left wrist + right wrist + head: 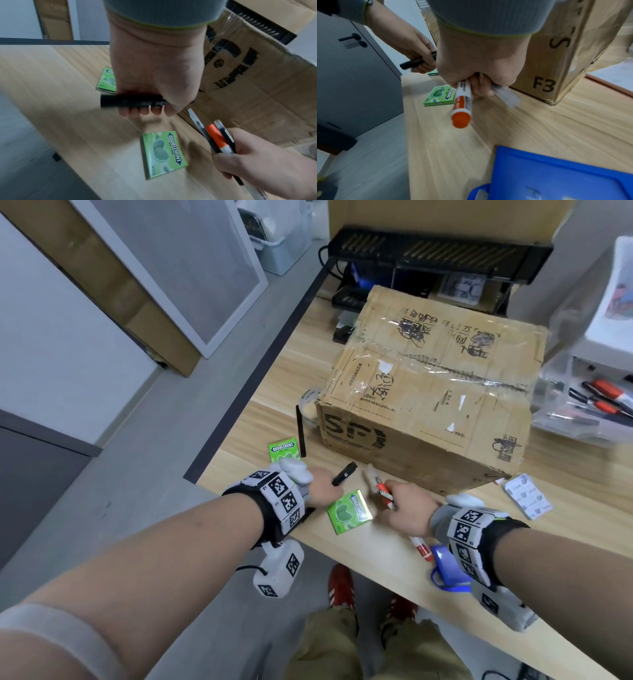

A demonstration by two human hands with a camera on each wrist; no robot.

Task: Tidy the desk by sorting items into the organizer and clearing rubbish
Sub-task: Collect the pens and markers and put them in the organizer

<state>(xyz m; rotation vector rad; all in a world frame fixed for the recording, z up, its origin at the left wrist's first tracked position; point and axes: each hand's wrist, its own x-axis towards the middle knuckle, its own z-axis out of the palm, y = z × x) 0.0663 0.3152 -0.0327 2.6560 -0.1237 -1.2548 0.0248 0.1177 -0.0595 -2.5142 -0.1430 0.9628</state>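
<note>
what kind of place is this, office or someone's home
Most likely an office or workroom. A taped cardboard shipping box sits on a wooden desk, a clear organizer holds markers and tools, and a black monitor riser stands at the back.

This looks like an office or storeroom workspace. A pale wood desk [376, 559] carries a taped cardboard shipping box [428, 392], with a black monitor riser [438, 251] along its far edge and clear plastic drawers [582, 392] of tools at its right edge. Framed boards [191, 268] lean against the wall, beside a grey door [359, 67].
</note>
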